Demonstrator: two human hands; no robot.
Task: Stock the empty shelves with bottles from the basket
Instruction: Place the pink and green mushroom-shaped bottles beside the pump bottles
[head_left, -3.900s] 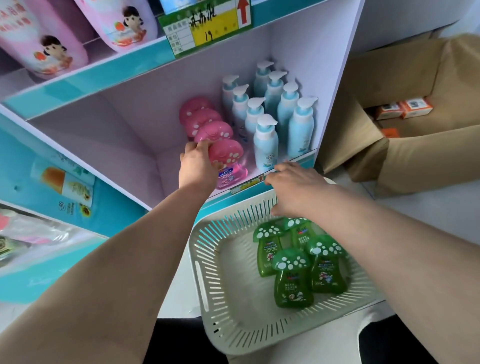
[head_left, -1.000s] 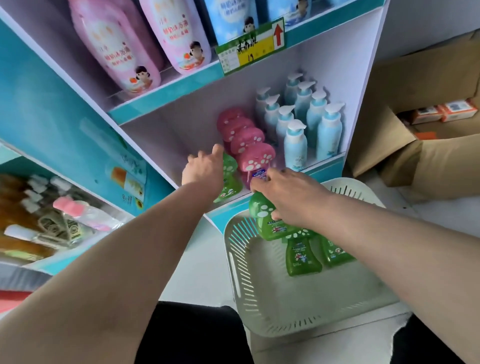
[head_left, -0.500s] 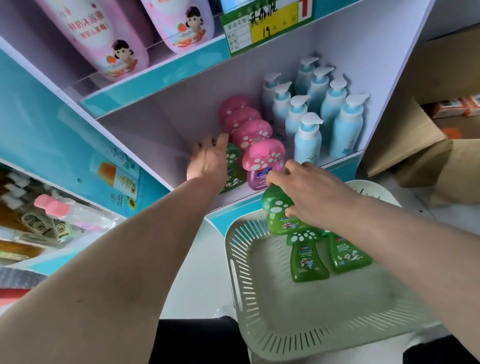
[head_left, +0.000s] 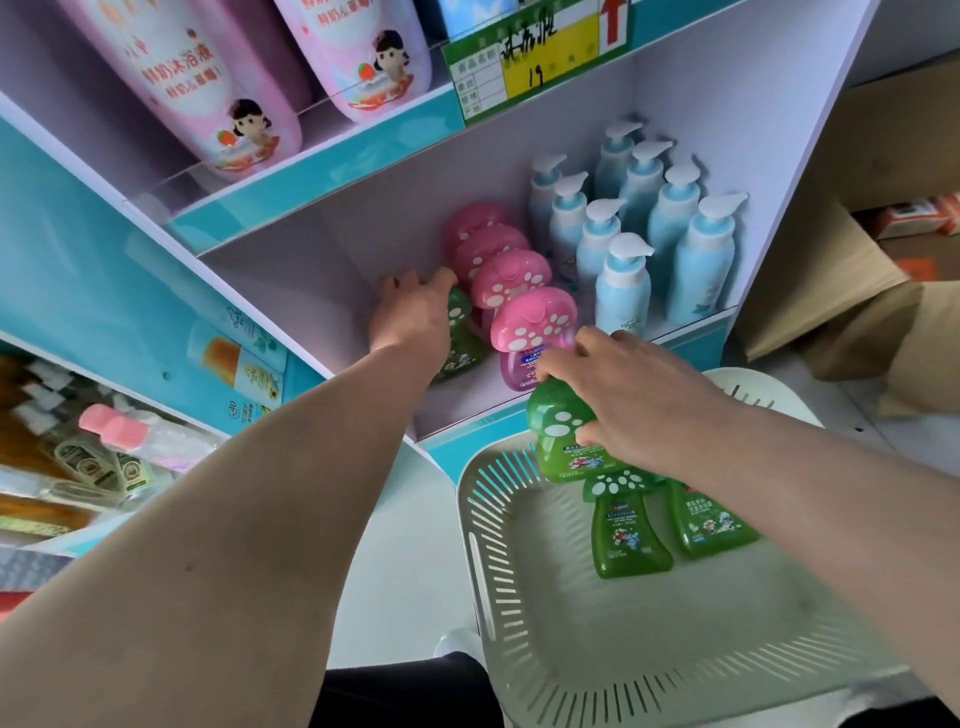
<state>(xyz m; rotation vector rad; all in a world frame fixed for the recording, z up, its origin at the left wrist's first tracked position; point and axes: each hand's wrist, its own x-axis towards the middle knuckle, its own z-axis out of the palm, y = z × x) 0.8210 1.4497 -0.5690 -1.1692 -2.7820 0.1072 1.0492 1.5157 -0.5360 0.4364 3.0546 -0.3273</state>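
Since half a second ago, little has moved: the right hand (head_left: 639, 400) stays clamped on a green bottle (head_left: 563, 431) above the basket (head_left: 498, 587) rim. The left hand (head_left: 413, 317) grips another green bottle (head_left: 460, 338) on the shelf (head_left: 457, 410), touching the pink bottles (head_left: 530, 322), which a nudge could topple.

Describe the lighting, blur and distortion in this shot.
Head view: even, bright daylight with soft shadows; faint glare on the pink bottles; wide-angle bending of the shelf edges; items at far left smeared and soft; both hands and the basket reasonably sharp.
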